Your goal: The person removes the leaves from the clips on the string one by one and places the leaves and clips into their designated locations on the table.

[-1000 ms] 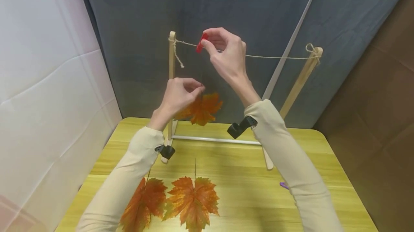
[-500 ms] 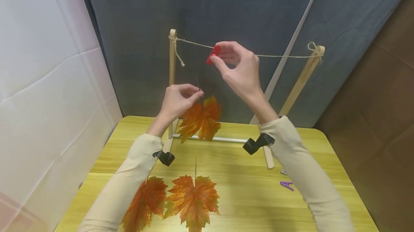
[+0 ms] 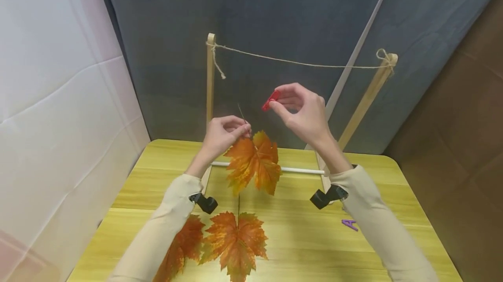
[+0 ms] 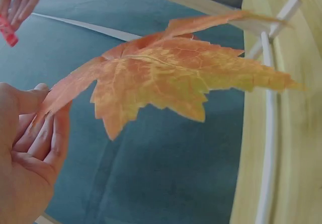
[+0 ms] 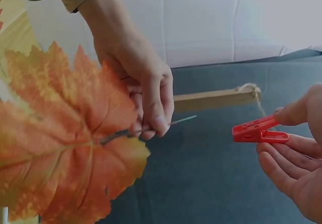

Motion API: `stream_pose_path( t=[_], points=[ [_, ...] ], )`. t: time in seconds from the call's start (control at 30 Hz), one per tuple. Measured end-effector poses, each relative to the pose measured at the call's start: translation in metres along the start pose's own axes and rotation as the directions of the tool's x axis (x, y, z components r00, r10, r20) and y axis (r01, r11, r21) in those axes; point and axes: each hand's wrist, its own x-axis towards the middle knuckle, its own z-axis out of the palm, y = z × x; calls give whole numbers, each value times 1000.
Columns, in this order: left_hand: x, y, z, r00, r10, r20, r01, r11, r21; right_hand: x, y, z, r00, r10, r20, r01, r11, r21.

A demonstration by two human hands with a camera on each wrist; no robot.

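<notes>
My left hand (image 3: 225, 135) pinches the thin stem of an orange maple leaf (image 3: 255, 162), and the stem's tip sticks up past the fingertips. The leaf hangs below the hand, its blade spread wide in the left wrist view. To the right and slightly higher, my right hand (image 3: 308, 111) pinches a red clothespin (image 5: 259, 131) between thumb and fingers. In the right wrist view the clothespin points toward the stem, with a gap between them. Both hands are below a string (image 3: 287, 60) tied between two wooden posts.
Two more maple leaves (image 3: 237, 242) lie on the wooden table (image 3: 306, 247) in front. A purple clothespin (image 3: 349, 224) lies to the right, beside the right sleeve. The string's posts (image 3: 367, 103) stand at the back, joined low down by a white rod (image 3: 302, 170).
My right hand has come down and right, away from the string, with the red clothespin. My left hand has lowered slightly with the leaf, which now faces the head camera more.
</notes>
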Motion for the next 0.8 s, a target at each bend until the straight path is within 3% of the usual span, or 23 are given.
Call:
stream_pose_path(
  t=[0.2, 0.4, 0.6, 0.8],
  points=[
    [-7, -14, 9, 998, -44, 33, 47, 992, -113, -16, 18, -3, 998, 63, 26, -63, 998, 20],
    [-16, -26, 20, 993, -104, 63, 114, 975, -190, -32, 30, -4, 997, 76, 20, -77, 996, 35],
    [-25, -36, 32, 988, -126, 93, 144, 964, -224, -55, 42, -7, 997, 78, 29, -79, 996, 40],
    [-32, -46, 43, 982, -172, 76, 186, 955, -233, -89, 51, -15, 994, 103, 41, -105, 992, 68]
  ],
)
